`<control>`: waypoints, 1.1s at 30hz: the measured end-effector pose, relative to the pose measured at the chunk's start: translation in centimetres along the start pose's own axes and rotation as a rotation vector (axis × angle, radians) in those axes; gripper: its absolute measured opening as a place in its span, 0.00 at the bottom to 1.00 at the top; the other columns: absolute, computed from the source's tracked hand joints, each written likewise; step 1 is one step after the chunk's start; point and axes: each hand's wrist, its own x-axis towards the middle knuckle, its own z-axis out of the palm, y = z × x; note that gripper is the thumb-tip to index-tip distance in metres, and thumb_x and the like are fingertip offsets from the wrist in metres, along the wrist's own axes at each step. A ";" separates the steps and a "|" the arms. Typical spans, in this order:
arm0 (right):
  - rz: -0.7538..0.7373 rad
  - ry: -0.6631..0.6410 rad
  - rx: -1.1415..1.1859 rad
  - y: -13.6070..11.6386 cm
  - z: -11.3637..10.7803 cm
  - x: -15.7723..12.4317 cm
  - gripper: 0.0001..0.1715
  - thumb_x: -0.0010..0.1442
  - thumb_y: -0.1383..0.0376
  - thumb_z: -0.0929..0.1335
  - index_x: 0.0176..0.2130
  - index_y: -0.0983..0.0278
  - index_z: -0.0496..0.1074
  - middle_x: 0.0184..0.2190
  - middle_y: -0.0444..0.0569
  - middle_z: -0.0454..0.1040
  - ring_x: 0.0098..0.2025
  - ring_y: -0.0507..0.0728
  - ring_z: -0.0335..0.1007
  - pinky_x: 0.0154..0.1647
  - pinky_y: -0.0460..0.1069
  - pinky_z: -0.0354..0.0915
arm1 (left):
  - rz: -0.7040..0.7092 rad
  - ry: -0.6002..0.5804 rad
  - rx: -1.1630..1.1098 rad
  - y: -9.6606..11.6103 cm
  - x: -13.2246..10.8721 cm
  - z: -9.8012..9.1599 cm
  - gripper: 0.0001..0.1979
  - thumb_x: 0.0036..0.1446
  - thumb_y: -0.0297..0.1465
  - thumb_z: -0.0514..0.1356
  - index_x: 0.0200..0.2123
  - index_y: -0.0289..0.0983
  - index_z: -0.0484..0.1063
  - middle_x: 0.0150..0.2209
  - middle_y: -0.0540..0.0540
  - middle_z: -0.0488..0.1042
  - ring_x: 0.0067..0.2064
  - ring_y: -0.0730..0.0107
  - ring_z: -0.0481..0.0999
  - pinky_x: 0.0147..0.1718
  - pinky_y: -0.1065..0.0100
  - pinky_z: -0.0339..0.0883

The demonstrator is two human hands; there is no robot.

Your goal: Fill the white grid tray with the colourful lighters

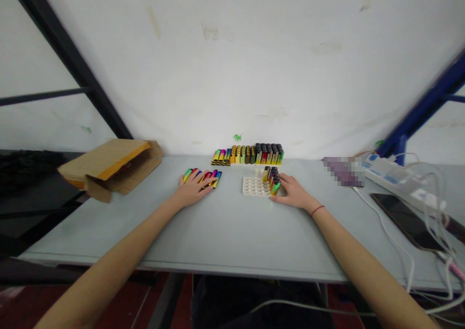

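- Far left: a brown cardboard mailer point(109, 166) with an orange inner edge, lying at the end of the grey table point(174, 242) and partly overhanging it.
- Left hand point(194, 188): fingers spread apart and laid over a loose group of multicoloured disposable lighters point(203, 177) lying on the tabletop; the hand is open, not closed around them.
- Centre, rear: upright lighters in tight rows point(250, 154) near the wall (black tops at the right end).
- Centre: a white holed tray point(254, 187), with a cluster of lighters point(271, 180) standing at its right end.
- Right hand point(292, 192): fingers held together, touching that cluster from the right; whether they clamp it cannot be told. A red wrist cord point(317, 210) is worn just behind the hand.
- Far right: a pixelated object point(343, 171), a white power strip point(392, 179), a dark smartphone point(407, 221) and white cables point(394, 234).
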 end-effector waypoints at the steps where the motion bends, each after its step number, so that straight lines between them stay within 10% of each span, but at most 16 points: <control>1: -0.002 -0.003 0.000 0.0 0.0 0.0 0.45 0.59 0.39 0.69 0.64 0.64 0.68 0.65 0.64 0.66 0.66 0.73 0.61 0.65 0.68 0.58 | 0.003 0.019 -0.011 1.1 0.2 0.2 0.24 0.68 0.46 0.49 0.65 0.64 0.64 0.72 0.51 0.60 0.72 0.45 0.54 0.63 0.32 0.48; 11: 0.033 -0.033 -0.027 -0.1 -0.1 0.1 0.47 0.58 0.38 0.69 0.64 0.65 0.68 0.66 0.65 0.65 0.67 0.73 0.59 0.66 0.67 0.57 | -0.035 0.112 -0.071 6.4 3.5 1.2 0.24 0.68 0.46 0.50 0.66 0.60 0.65 0.71 0.45 0.61 0.71 0.40 0.56 0.62 0.25 0.42; 19: 0.045 -0.030 -0.031 0.1 0.1 0.0 0.49 0.58 0.37 0.69 0.65 0.65 0.66 0.67 0.65 0.64 0.68 0.74 0.58 0.67 0.68 0.56 | -0.361 0.265 -0.079 1.1 4.3 -0.6 0.29 0.70 0.40 0.42 0.65 0.36 0.68 0.62 0.33 0.71 0.60 0.48 0.71 0.56 0.51 0.67; 23: 0.024 -0.024 -0.019 0.0 0.0 0.1 0.47 0.59 0.38 0.69 0.65 0.63 0.67 0.66 0.63 0.64 0.66 0.73 0.60 0.66 0.67 0.57 | -0.417 0.055 -0.072 -1.3 4.8 -1.5 0.26 0.68 0.42 0.48 0.52 0.34 0.80 0.50 0.34 0.81 0.52 0.52 0.79 0.47 0.64 0.70; 33: 0.030 -0.024 -0.020 0.0 0.0 0.2 0.49 0.58 0.38 0.69 0.65 0.67 0.67 0.66 0.65 0.65 0.66 0.73 0.60 0.66 0.66 0.57 | -0.467 -0.072 0.027 0.1 5.3 -2.9 0.20 0.65 0.31 0.51 0.50 0.29 0.78 0.51 0.30 0.80 0.53 0.51 0.79 0.44 0.65 0.69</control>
